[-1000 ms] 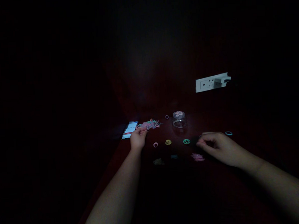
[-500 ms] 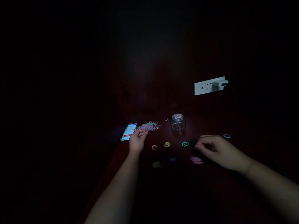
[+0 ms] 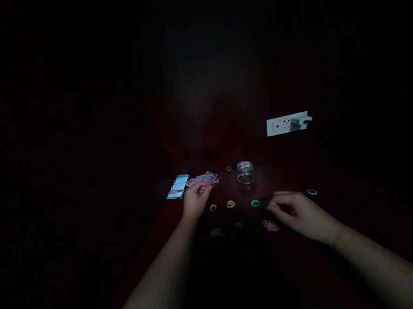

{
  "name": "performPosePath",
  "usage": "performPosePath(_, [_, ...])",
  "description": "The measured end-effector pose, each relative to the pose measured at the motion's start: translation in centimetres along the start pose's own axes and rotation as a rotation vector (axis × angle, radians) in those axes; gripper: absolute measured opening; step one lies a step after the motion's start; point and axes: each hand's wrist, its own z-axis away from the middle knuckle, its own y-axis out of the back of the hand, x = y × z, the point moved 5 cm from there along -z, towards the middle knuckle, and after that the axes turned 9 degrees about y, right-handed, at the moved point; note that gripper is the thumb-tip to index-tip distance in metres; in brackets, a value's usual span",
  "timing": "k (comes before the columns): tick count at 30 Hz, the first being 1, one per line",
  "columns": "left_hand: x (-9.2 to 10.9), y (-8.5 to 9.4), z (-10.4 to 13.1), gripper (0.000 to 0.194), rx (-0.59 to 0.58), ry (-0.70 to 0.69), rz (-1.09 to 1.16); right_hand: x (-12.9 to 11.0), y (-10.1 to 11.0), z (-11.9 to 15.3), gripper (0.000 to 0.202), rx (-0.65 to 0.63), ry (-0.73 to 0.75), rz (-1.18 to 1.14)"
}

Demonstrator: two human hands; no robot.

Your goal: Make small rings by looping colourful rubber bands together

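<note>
My left hand [image 3: 196, 200] is closed in a pinch at the near edge of a mixed pile of small coloured hair ties [image 3: 205, 178]. Whatever its fingertips hold is too small to make out. My right hand [image 3: 297, 213] hovers over the dark table with thumb and forefinger pressed together, its contents hidden. Just left of it lie green hair ties [image 3: 255, 203], then yellow hair ties [image 3: 230, 204] and a pink hair tie [image 3: 213, 208]. Closer to me are a purple-pink bunch [image 3: 270, 225], a dim blue bunch [image 3: 238, 225] and a dull pale bunch [image 3: 217, 231].
A clear lidded jar [image 3: 245, 173] stands at the back, a small pale ring [image 3: 229, 168] beside it. A lit phone [image 3: 178, 187] lies left of the pile. One blue hair tie [image 3: 312, 192] is beyond my right hand. A wall socket [image 3: 286, 124] holds a plug.
My left hand has shifted right and slightly nearer along the pile's edge. My right hand has edged left toward the green hair ties. The whole view has tilted slightly.
</note>
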Motion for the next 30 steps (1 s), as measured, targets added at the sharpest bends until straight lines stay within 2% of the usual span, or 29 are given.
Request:
performPosePath(5, [4.6, -4.4, 4.6, 0.011, -0.233, -0.181, -0.098, -0.5, -0.6, 0.0, 0.01, 0.055, 0.08, 0.011])
performPosePath(7, [6.2, -5.9, 6.8, 0.009, -0.313, -0.215, -0.09, -0.6, -0.7, 0.1, 0.023, 0.111, 0.1, -0.01])
performPosePath(9, [7.3, -6.9, 8.5, 0.011, -0.381, -0.178, 0.002, -0.8, -0.7, 0.1, 0.035, 0.158, 0.112, -0.033])
performPosePath(11, [7.8, -7.3, 9.6, 0.011, -0.382, -0.085, 0.106, -1.2, -0.6, 0.2, 0.034, 0.187, 0.126, -0.046])
performPosePath(14, [8.0, -7.4, 10.4, 0.01, -0.374, 0.039, 0.23, -1.7, -0.1, 0.3, 0.027, 0.218, 0.148, -0.038])
performPosePath(16, [7.9, -7.4, 10.5, 0.01, -0.385, 0.073, 0.283, -1.8, 0.2, 0.3, 0.026, 0.237, 0.155, -0.024])
performPosePath(19, [7.7, -7.2, 10.6, 0.01, -0.404, 0.062, 0.311, -1.7, 0.2, 0.2, 0.027, 0.205, 0.152, -0.026])
performPosePath(24, [7.3, -7.0, 10.7, 0.009, -0.409, 0.007, 0.269, -1.8, -0.1, 0.0, 0.015, 0.118, 0.163, -0.042])
performPosePath(30, [6.5, -7.6, 10.5, 0.008, -0.407, -0.005, 0.2, -1.6, -0.3, 0.0, 0.015, 0.125, 0.135, -0.058])
